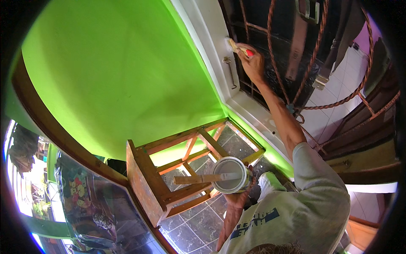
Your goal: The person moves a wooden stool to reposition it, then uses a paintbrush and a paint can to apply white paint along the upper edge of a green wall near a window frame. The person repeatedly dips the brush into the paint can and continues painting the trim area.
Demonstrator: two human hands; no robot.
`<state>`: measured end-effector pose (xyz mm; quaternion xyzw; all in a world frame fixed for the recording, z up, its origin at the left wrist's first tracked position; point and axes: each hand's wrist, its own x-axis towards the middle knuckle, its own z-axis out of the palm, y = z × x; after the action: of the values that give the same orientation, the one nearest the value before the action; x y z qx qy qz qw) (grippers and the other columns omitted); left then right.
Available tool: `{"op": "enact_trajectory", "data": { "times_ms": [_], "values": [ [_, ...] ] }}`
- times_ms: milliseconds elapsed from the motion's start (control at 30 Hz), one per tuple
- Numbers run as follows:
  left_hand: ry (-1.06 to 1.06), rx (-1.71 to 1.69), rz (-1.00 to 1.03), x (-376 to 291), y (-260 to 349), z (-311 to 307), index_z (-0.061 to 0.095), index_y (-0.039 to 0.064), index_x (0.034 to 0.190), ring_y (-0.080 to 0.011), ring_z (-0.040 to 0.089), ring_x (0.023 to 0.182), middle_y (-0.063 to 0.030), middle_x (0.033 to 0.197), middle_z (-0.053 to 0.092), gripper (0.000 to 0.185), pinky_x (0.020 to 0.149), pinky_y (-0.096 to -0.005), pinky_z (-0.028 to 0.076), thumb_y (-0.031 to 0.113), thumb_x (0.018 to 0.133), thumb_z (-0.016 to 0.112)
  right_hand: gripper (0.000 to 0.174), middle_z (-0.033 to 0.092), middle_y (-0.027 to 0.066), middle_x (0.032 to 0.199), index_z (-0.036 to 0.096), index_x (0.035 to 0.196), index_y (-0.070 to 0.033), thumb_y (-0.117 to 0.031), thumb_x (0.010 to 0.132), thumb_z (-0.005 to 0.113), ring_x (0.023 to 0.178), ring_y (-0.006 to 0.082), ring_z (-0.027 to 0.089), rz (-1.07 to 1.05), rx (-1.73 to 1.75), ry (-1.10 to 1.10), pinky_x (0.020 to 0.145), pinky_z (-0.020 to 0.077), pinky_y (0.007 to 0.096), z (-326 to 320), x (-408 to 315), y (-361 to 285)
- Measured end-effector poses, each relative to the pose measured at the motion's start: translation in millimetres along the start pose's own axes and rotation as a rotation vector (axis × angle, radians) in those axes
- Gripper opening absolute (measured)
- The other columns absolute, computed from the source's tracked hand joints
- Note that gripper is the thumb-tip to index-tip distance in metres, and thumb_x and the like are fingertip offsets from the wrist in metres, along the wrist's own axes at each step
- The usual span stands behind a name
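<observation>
My right hand grips a paintbrush with a pale handle and a red patch near my fingers. Its bristle end touches the white-painted frame beside the barred opening, where a whitish smear shows. A metal hook hangs on the frame just below. My left hand holds up a round can from beneath and its right side, with part of the hand hidden behind it. Light grey paint is inside the can. A flat wooden stick lies across its mouth, its inner end coated with paint.
Below the can stands an open wooden frame with crossbars, close to the green wall. Twisted metal bars and hanging belts are at the right. Dark tiles cover the floor. A curved-looking brown wooden edge runs along the left.
</observation>
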<state>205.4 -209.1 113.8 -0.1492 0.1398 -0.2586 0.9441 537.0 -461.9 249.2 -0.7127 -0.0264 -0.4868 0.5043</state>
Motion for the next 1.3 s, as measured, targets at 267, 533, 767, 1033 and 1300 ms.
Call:
{"op": "enact_trajectory", "data": {
  "times_ms": [267,533,767,1033,1300],
  "values": [
    [-0.045,0.05,-0.002,5,0,1,0.039,0.014,0.152,-0.0416,0.038,0.142,-0.0224,0.154,0.041,0.09,0.109,-0.0665,0.039,0.067,0.085,0.064,0.019,0.074,0.0094,0.109,0.072,0.112,0.001,-0.008,0.095,0.07,0.101,0.015,0.068,0.061,0.2,0.065,0.09,0.0521,0.0277,-7,-12,-4],
    [0.055,0.341,0.093,7,4,4,0.055,0.012,0.138,-0.0396,0.048,0.133,-0.0202,0.139,0.053,0.071,0.101,-0.0674,0.044,0.057,0.085,0.07,0.019,0.074,0.0159,0.108,0.073,0.107,-0.002,-0.013,0.091,0.071,0.099,0.0289,0.072,-0.02,-0.061,0.0,0.085,0.0542,0.0356,3,16,-9],
    [0.043,0.13,0.036,9,2,9,0.052,0.012,0.142,-0.043,0.044,0.135,-0.0241,0.146,0.046,0.078,0.105,-0.0671,0.042,0.059,0.083,0.07,0.021,0.075,0.0138,0.105,0.074,0.109,-0.003,-0.014,0.091,0.073,0.095,0.0229,0.072,-0.209,-0.007,0.073,0.083,0.0547,0.0327,5,97,-72],
    [0.002,0.139,0.012,8,7,1,0.05,0.012,0.143,-0.0419,0.044,0.136,-0.0234,0.145,0.047,0.082,0.107,-0.0669,0.04,0.059,0.081,0.072,0.023,0.075,0.0079,0.112,0.073,0.115,-0.002,-0.008,0.093,0.072,0.102,0.0115,0.067,-0.493,0.288,0.222,0.09,0.0527,0.0262,15,138,-115],
    [-0.041,0.185,0.035,6,6,3,0.05,0.017,0.144,-0.0403,0.042,0.138,-0.0199,0.147,0.046,0.083,0.107,-0.0677,0.039,0.064,0.079,0.073,0.02,0.076,0.0093,0.108,0.075,0.112,-0.005,-0.015,0.095,0.07,0.096,0.0129,0.069,-0.206,0.0,-0.164,0.086,0.0542,0.0283,-17,111,-97]
  ]
}}
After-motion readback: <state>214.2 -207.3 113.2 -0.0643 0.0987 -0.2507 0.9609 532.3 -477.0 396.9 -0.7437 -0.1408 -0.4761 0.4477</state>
